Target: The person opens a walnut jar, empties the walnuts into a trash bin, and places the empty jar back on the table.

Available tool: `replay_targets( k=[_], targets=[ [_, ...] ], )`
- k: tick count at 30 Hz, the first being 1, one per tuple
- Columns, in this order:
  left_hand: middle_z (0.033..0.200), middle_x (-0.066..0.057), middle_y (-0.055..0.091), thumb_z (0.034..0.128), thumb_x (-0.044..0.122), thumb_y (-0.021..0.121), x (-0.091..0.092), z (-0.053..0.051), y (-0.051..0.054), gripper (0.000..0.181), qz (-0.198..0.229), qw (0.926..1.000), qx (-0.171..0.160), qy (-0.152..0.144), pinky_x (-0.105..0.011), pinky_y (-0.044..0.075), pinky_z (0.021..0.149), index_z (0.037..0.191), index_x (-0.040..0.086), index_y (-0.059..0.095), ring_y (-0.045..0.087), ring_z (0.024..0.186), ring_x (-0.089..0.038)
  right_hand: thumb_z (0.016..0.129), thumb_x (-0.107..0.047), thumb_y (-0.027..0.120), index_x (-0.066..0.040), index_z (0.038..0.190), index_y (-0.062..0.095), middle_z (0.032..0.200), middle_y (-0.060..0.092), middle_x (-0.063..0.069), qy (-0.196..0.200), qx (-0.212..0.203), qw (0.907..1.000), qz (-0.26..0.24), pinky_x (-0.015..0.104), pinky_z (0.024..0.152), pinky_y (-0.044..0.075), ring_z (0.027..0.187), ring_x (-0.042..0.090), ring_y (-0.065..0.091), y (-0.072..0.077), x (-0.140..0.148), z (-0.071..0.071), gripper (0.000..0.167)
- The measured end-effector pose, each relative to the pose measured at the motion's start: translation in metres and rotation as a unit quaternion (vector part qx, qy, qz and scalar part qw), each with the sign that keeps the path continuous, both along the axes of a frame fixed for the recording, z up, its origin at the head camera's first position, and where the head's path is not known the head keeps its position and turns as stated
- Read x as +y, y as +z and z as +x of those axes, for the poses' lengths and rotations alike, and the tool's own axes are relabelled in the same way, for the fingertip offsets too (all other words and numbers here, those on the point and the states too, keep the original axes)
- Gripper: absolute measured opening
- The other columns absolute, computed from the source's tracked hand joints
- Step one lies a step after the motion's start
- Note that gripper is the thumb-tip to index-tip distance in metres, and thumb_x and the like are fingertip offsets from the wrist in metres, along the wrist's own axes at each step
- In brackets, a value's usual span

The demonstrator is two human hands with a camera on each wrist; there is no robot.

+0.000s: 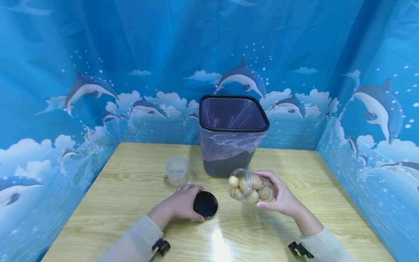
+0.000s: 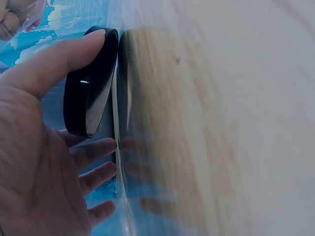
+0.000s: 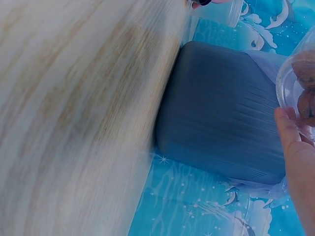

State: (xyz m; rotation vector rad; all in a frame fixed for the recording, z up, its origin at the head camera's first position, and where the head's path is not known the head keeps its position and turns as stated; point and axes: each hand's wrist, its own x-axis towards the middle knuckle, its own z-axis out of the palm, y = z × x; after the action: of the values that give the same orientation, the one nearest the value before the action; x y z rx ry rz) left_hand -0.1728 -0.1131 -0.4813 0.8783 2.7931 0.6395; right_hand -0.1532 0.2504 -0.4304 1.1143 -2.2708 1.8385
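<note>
My left hand (image 1: 186, 202) pinches a round black lid (image 1: 205, 204) between thumb and index finger. In the left wrist view the lid (image 2: 91, 83) stands tilted, low at the tabletop, and the other fingers (image 2: 98, 177) are spread near the wood. With my right hand (image 1: 278, 194) I grip a clear jar (image 1: 248, 174) above the table, tipped so its uncovered mouth faces left. Several tan walnuts (image 1: 252, 196) fill the jar, one at its mouth. Only part of the jar and its walnuts (image 3: 307, 105) shows in the right wrist view.
Behind the jar stands a dark bin (image 1: 222, 167) with a purple liner bag over its rim. A clear, lidless plastic container (image 1: 178, 173) sits on the wooden table (image 1: 137, 160) beyond my left hand. Blue dolphin-print sheeting (image 1: 157, 54) surrounds the table's back and sides.
</note>
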Motion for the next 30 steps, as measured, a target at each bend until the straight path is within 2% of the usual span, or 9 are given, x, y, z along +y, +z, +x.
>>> replay_targets(
  k=[7, 17, 26, 30],
  targets=[
    [0.135, -0.006, 0.056, 0.0638, 0.051, 0.089, -0.0014, 0.0014, 0.0012, 0.088, 0.000, 0.9999, 0.008, -0.008, -0.056, 0.025, 0.114, 0.133, 0.012, 0.052, 0.045, 0.133, -0.031, 0.069, 0.017, 0.079, 0.009, 0.144, 0.036, 0.141, 0.049, -0.001, -0.002, -0.001, 1.0000, -0.001, 0.022, 0.106, 0.041, 0.128, 0.011, 0.050, 0.0002, 0.0004, 0.0005, 0.088],
    [0.146, -0.020, 0.048, 0.0645, 0.047, 0.089, -0.0017, 0.0030, 0.0013, 0.084, -0.010, 0.9997, 0.009, -0.019, -0.059, 0.027, 0.114, 0.131, 0.009, 0.054, 0.039, 0.138, -0.039, 0.066, 0.015, 0.080, 0.010, 0.142, 0.039, 0.138, 0.053, -0.001, -0.018, 0.008, 0.9998, 0.001, 0.022, 0.105, 0.042, 0.125, 0.011, 0.052, 0.0019, 0.0010, 0.0019, 0.087],
    [0.152, -0.020, 0.041, 0.0664, 0.047, 0.088, -0.0008, 0.0030, 0.0015, 0.090, -0.035, 0.9993, -0.009, -0.007, -0.058, 0.026, 0.116, 0.141, 0.012, 0.050, 0.031, 0.144, -0.040, 0.067, 0.015, 0.080, 0.010, 0.143, 0.038, 0.139, 0.052, -0.001, -0.019, 0.004, 0.9998, 0.001, 0.022, 0.105, 0.042, 0.125, 0.011, 0.052, 0.0046, 0.0004, 0.0033, 0.087],
    [0.151, -0.022, 0.041, 0.0659, 0.050, 0.088, 0.0000, 0.0037, 0.0030, 0.094, -0.032, 0.9994, -0.006, -0.013, -0.059, 0.025, 0.116, 0.142, 0.010, 0.050, 0.032, 0.143, -0.043, 0.067, 0.016, 0.080, 0.009, 0.143, 0.038, 0.139, 0.052, 0.000, -0.020, 0.006, 0.9998, 0.001, 0.021, 0.104, 0.042, 0.125, 0.011, 0.052, 0.0047, 0.0011, 0.0031, 0.087]
  ],
)
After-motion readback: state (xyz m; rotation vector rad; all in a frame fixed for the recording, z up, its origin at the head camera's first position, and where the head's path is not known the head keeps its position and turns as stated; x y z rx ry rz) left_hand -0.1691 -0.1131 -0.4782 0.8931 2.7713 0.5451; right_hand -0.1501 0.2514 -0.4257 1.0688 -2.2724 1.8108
